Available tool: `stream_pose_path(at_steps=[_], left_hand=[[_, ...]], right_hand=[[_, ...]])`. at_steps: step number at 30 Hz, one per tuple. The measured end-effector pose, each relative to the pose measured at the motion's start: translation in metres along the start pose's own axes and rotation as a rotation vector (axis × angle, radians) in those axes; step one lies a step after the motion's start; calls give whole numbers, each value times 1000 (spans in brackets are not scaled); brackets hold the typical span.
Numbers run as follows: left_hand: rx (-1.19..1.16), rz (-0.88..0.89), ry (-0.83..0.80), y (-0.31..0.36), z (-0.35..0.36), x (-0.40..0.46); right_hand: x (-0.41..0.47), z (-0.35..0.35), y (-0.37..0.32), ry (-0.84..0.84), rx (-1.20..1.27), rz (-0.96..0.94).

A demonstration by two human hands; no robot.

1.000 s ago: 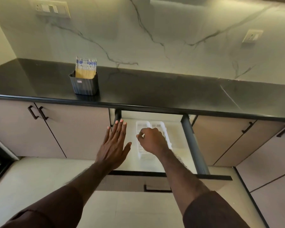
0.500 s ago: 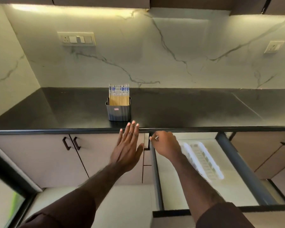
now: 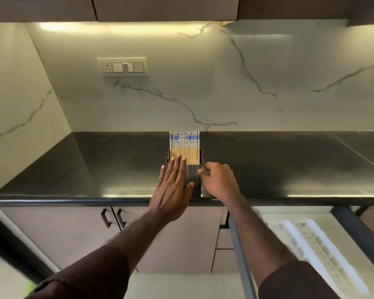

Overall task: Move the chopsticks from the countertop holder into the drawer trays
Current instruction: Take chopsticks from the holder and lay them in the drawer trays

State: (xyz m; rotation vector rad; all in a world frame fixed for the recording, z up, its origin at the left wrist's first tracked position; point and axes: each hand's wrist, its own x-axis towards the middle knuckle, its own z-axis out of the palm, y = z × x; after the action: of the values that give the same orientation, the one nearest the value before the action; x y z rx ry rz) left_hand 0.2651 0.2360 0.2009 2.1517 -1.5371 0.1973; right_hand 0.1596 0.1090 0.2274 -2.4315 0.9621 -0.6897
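A dark grey holder (image 3: 192,175) stands near the front edge of the black countertop (image 3: 289,165). Several bamboo chopsticks (image 3: 185,147) with blue-and-white tops stand upright in it. My left hand (image 3: 173,186) is flat with fingers apart, in front of the holder's left side, fingertips at the chopsticks' lower part. My right hand (image 3: 219,182) is loosely curled at the holder's right side with nothing visible in it. At the lower right the drawer (image 3: 242,255) is pulled out, and white slotted trays (image 3: 315,249) lie inside it.
A marble backsplash with a switch panel (image 3: 123,67) rises behind the counter. Dark upper cabinets (image 3: 164,7) hang overhead. Cabinet doors with two black handles (image 3: 112,217) sit below the counter on the left.
My view has swung left and up from the drawer to the counter. Both hands have risen from the drawer edge to the holder.
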Motion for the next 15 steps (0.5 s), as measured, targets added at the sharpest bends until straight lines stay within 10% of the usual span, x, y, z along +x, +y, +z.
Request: stream_pose_path(at_steps=[15], left_hand=[[-99, -320, 14, -127, 50, 201]], right_hand=[[198, 107, 1, -152, 135, -76]])
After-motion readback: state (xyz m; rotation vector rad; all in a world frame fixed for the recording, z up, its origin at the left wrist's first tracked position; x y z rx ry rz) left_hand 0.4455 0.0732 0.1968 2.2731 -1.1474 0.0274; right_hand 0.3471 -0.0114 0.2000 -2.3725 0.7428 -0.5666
